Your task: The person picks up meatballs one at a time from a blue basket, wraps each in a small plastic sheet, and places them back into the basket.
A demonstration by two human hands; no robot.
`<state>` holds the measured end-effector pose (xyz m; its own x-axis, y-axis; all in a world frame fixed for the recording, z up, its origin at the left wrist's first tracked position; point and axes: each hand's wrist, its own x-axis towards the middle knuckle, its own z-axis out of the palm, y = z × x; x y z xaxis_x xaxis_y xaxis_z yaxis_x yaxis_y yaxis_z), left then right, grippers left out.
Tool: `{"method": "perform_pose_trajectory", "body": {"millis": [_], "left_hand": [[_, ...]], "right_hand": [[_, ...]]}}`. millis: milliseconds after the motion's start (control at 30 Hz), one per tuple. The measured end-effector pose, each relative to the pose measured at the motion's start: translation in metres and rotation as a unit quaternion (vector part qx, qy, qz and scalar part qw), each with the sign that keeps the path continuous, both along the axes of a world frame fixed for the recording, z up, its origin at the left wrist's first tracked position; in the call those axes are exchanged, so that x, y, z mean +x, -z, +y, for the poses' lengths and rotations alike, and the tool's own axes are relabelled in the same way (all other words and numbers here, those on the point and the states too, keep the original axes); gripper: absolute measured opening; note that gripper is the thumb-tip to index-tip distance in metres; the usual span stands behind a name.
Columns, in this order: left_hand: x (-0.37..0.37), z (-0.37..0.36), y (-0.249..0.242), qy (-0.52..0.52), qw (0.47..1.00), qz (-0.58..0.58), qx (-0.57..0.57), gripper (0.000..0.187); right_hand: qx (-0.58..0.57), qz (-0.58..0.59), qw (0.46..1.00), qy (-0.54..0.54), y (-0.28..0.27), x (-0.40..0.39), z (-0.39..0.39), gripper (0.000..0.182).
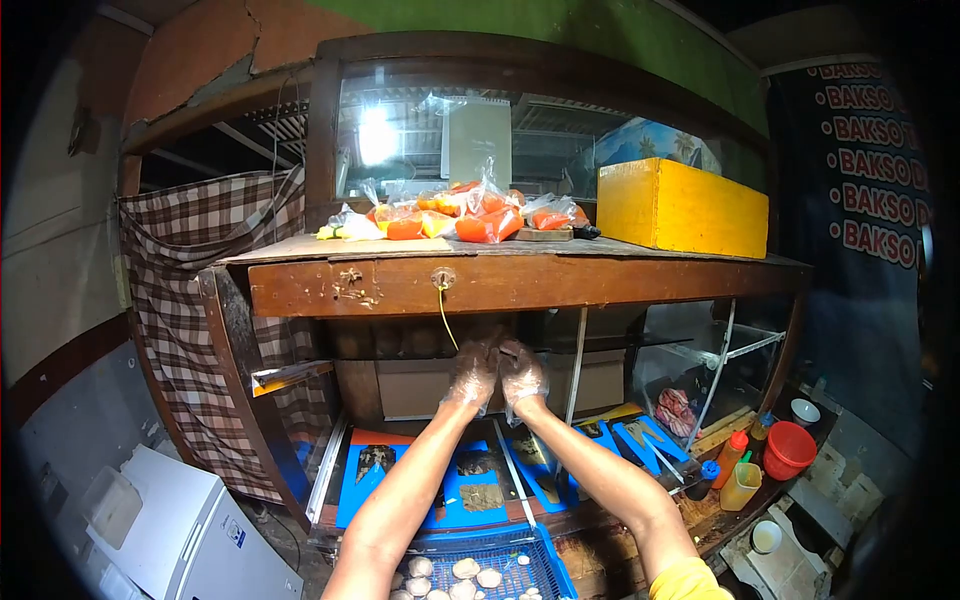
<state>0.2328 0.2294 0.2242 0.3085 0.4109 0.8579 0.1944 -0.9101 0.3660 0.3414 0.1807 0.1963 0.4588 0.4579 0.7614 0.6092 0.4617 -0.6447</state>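
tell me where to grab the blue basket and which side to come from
Likely by the blue basket's right rim, with the right hand coming from the right: that raised edge shows uncovered, while loose pale pieces lie inside. Keep it level so they don't slide. The near edge is out of frame.

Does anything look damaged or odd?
Yes: the orange wall, upper left, has a jagged crack baring grey beneath the paint. The brown board also bears pale scuffs left of the yellow cord, breaking its finish.
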Motion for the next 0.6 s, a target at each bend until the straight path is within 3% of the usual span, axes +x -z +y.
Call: {"method": "perform_pose_trajectory", "body": {"millis": [300, 367, 467, 600], "left_hand": [[-0.042, -0.056, -0.018, 0.096, 0.994, -0.017, -0.046, 0.032], [-0.051, -0.063, -0.007, 0.084, 0.994, -0.066, -0.005, 0.030], [-0.065, -0.076, 0.001, 0.037, 0.998, -0.053, -0.024, 0.029], [-0.083, -0.102, -0.008, 0.048, 0.998, -0.040, -0.008, 0.029]], "right_hand": [[0.006, -0.071, 0.997, -0.031, -0.015, -0.016, -0.043, 0.032], [0.026, -0.151, 0.988, -0.012, -0.013, -0.023, -0.055, 0.032], [-0.013, -0.102, 0.994, -0.031, -0.012, -0.037, -0.073, 0.029], [0.011, -0.084, 0.995, -0.053, -0.011, -0.050, -0.093, 0.029]]}}
